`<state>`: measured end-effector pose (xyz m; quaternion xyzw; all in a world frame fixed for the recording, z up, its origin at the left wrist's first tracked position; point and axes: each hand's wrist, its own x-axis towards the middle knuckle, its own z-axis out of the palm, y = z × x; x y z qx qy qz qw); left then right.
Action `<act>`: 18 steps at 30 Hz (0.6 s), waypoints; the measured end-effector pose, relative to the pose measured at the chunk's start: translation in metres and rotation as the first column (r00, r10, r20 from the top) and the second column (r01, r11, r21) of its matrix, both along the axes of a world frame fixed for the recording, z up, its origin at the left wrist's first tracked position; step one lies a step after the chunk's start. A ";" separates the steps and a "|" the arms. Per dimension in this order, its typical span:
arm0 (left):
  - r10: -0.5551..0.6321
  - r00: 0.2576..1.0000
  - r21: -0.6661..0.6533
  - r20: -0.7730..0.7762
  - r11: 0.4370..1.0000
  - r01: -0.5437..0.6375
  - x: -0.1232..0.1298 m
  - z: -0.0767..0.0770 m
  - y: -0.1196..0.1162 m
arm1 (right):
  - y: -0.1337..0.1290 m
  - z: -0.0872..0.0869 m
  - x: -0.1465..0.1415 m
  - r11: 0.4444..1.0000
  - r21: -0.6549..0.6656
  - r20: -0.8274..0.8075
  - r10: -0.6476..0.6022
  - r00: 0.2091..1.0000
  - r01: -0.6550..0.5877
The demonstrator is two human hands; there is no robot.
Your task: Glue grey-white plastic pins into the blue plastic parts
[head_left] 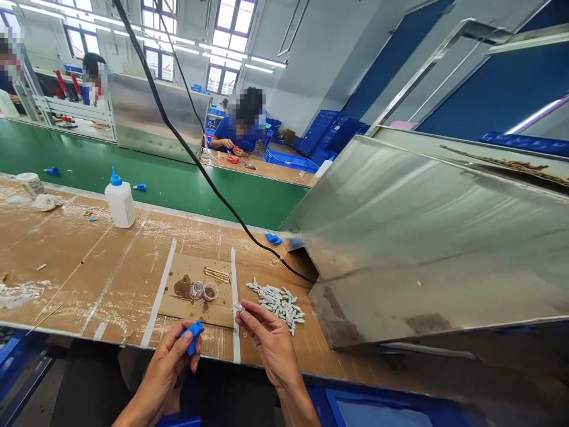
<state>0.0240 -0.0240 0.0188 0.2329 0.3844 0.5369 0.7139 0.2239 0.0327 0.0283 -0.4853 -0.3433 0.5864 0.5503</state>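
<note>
A small blue plastic part (pixel 192 338) is held between the thumb and fingers of my left hand (pixel 171 356), near the table's front edge. My right hand (pixel 271 341) pinches a small light-grey piece (pixel 239 307) at its fingertips. That piece resembles those in the pile of small grey pieces (pixel 280 302) just beyond my right hand. Ahead of my hands lies a stained cardboard sheet (pixel 178 308) with two small round pots (pixel 210 291) and several cotton swabs (pixel 217 274) on it.
A white bottle with a blue nozzle (pixel 120 201) stands to the left. A black cable (pixel 213 187) crosses in front. At right rises a large metal panel (pixel 422 249). Beyond the green belt (pixel 240 198), a person in blue (pixel 240 130) works with red parts.
</note>
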 end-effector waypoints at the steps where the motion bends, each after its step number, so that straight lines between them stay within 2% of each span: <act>1: 0.004 1.000 0.000 -0.003 1.000 -0.004 0.000 0.000 0.000 | 0.002 0.000 -0.001 1.000 0.024 0.037 0.003 0.999 -0.004; 5: 0.032 0.999 0.003 -0.015 0.999 -0.032 -0.003 -0.003 0.000 | 0.015 0.000 -0.009 0.986 0.158 0.250 0.014 0.968 -0.055; 9: 0.055 0.999 -0.006 0.002 0.998 -0.055 -0.007 -0.007 -0.001 | 0.029 0.008 -0.022 0.929 0.319 0.477 0.012 0.879 -0.186; 15: 0.096 0.995 -0.003 -0.008 0.995 -0.096 -0.013 -0.011 0.000 | 0.036 0.015 -0.035 0.891 0.359 0.585 0.017 0.811 -0.277; 18: 0.093 0.996 -0.004 -0.012 0.996 -0.093 -0.015 -0.010 -0.001 | 0.036 0.016 -0.036 0.863 0.400 0.659 -0.037 0.751 -0.309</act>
